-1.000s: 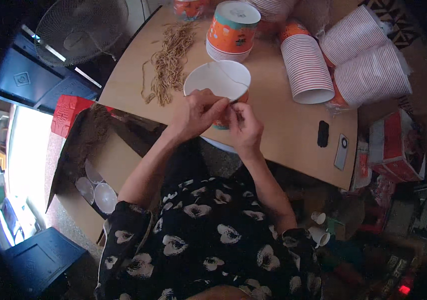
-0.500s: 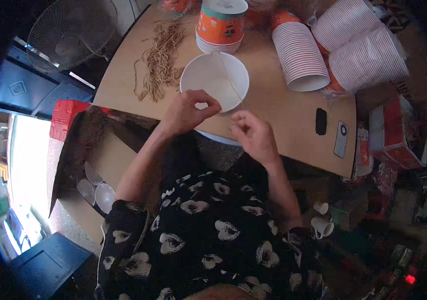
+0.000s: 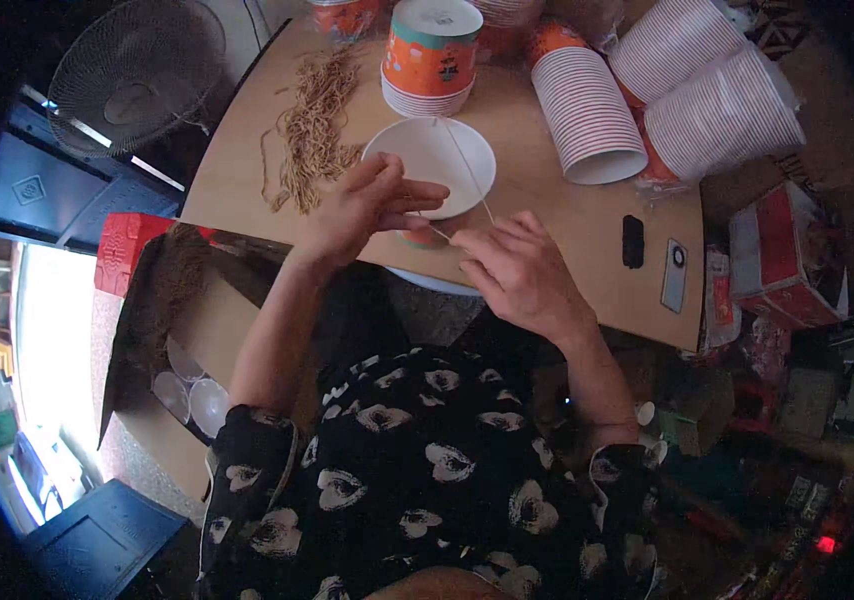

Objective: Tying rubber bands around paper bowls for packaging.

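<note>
A white paper tub stands open near the table's front edge, its mouth toward me. A thin pale string runs from the tub's far rim down across its mouth to my right hand, which is closed on it in a pinch. A short stretch of string continues to my left hand, over the tub's near left rim. The left index and middle fingers reach out straight, while the string meets the hand near the thumb; the exact grip is partly hidden.
A heap of tan strings lies left of the tub. Behind stands an orange-and-green tub stack; more stacked tubs lie at the right. A phone and a black object rest near the right edge. An open carton is at left.
My left fingers have straightened from a curled pinch. The right hand has moved slightly right and down, turning with the string, which now stretches between both hands. The view has shifted a little.
</note>
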Available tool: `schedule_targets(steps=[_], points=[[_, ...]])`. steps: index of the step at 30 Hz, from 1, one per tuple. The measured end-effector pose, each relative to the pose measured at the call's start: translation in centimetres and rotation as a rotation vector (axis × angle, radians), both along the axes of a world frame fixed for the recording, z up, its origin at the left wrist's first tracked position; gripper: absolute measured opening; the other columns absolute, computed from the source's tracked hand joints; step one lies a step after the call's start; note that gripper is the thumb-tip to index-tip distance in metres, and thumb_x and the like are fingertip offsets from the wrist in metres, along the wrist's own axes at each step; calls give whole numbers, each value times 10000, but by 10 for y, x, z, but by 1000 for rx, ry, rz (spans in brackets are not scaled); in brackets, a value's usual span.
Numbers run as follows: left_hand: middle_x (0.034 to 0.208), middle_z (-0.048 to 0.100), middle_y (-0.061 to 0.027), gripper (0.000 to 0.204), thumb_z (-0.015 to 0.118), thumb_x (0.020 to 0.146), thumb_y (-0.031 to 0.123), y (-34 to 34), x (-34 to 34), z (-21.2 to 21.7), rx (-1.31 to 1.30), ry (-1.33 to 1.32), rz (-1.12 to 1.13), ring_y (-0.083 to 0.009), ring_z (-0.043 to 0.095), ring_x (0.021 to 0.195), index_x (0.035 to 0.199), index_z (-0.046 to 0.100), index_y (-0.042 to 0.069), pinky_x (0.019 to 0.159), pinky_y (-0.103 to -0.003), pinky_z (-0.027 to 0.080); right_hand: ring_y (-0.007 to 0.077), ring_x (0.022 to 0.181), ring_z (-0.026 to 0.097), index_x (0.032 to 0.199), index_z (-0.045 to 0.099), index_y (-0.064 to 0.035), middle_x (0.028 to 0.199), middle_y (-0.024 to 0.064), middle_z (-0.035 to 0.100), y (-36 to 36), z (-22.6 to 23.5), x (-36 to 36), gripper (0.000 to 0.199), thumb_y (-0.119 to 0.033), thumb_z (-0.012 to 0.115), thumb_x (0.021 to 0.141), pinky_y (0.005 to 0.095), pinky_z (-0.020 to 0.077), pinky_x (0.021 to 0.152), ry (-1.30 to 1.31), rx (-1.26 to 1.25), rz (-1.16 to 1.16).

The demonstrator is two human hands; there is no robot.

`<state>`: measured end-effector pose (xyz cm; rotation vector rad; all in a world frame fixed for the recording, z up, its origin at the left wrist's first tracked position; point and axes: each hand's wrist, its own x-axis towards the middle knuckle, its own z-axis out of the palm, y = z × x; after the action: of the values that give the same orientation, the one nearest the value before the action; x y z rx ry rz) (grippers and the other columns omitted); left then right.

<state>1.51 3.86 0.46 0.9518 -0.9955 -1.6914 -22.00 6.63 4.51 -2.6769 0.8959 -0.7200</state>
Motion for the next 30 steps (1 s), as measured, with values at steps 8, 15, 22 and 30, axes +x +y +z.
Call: schedule_targets(steps=[8, 15, 22, 30], points=[[1070, 696, -157, 275, 391, 1056, 304, -13, 5, 5, -226, -516, -97, -219, 695, 921, 1073, 479, 44, 705, -332, 591, 226, 935, 592, 1107, 646, -51, 961, 67, 667, -16, 7, 24, 299, -106, 571, 823, 389, 404, 872, 110, -205, 103], [918, 694, -87, 212, 440, 1040, 249, -16, -2, 3, -199, -349, -127, -182, 693, 829, 1063, 507, 49, 659, -290, 577, 216, 968, 600, 999, 658, -75, 951, 58, 670, -50, 21, 42, 214, -145, 663, 797, 418, 397, 900, 24, -232, 105], [799, 640, -23, 238, 530, 1015, 258, -27, 8, -7, -126, -118, -419, -60, 556, 614, 1126, 569, 52, 500, -168, 390, 218, 853, 637, 912, 656, -42, 916, 70, 680, -86, 4, 54, 134, -143, 694, 833, 383, 472, 795, -243, -157, -21], [804, 621, -3, 371, 584, 989, 258, -23, 8, -17, -53, 162, -351, -26, 464, 557, 1298, 502, 70, 463, -156, 302, 127, 785, 645, 1014, 669, 23, 864, 69, 696, -57, -35, 26, 189, -140, 593, 956, 284, 524, 716, -548, 713, -178]])
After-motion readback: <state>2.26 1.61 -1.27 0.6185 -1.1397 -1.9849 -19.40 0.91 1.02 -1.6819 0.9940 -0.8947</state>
